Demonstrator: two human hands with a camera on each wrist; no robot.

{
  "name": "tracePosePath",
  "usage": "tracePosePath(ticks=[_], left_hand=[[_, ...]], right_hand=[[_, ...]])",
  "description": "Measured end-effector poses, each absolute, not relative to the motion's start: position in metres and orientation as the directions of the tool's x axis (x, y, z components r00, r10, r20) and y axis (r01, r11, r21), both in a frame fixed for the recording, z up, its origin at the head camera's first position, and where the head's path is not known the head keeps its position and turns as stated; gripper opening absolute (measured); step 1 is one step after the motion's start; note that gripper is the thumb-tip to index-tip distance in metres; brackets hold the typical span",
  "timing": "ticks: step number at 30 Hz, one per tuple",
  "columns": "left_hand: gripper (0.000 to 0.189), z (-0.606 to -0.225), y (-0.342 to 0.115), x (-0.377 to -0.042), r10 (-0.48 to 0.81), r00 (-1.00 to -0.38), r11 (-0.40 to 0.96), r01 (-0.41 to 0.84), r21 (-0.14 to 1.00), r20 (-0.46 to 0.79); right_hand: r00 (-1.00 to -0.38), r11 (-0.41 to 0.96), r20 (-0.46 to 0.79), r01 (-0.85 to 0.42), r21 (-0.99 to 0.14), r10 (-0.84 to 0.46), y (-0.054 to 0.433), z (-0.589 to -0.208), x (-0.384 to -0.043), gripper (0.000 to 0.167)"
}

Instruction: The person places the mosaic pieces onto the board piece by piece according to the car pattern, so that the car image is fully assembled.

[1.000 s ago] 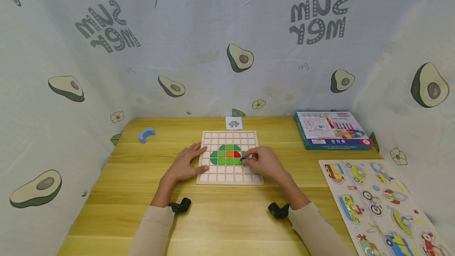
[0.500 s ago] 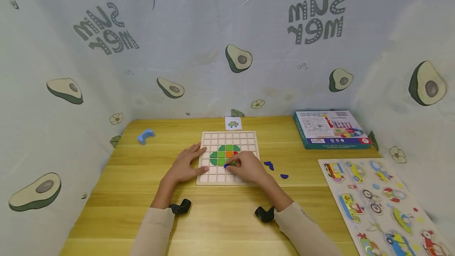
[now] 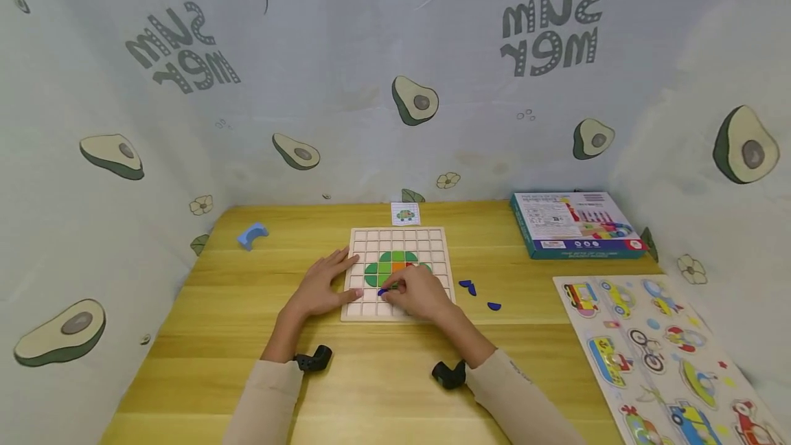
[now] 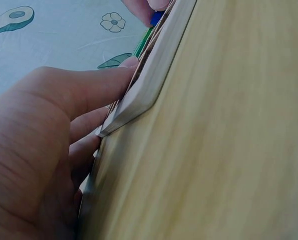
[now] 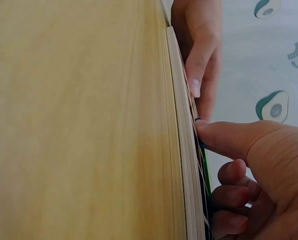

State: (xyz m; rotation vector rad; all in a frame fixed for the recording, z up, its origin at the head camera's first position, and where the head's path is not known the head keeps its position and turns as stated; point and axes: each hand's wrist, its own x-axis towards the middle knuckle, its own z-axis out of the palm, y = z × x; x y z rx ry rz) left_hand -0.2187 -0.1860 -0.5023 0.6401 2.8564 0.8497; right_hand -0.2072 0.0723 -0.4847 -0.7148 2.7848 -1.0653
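On the table lies a wooden grid board [image 3: 364, 239] with green, orange and red tiles [image 3: 386, 270] set into its squares. My right hand [image 3: 420, 290] is over the board's lower half and pinches a small blue piece [image 3: 381, 292] between thumb and fingertips, right at the squares below the green row. That hand covers part of the lower tiles. My left hand [image 3: 321, 283] rests at the board's left edge; its thumb [image 4: 104, 87] lies on the rim and the other fingers reach along the side.
Several dark blue pieces, one of them a half-round [image 3: 494, 306], lie right of the board. A small pattern card [image 3: 405, 214] is behind it. A light blue arch block [image 3: 253, 235] sits at back left. On the right are a boxed game [image 3: 575, 225] and a picture puzzle board [image 3: 667, 356].
My right hand has moved left across the board with a blue piece, from its right side to below the green tiles. The loose blue pieces have come into view. My left hand stays put.
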Motion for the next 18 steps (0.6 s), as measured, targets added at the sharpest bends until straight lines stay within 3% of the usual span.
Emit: tracePosePath(ticks=[18], left_hand=[[0.077, -0.503, -0.185, -0.218, 0.408, -0.913, 0.757, 0.348, 0.553, 0.015]], right_hand=[[-0.922, 0.642, 0.047, -0.304, -0.704, -0.385, 0.09, -0.485, -0.205, 0.007]])
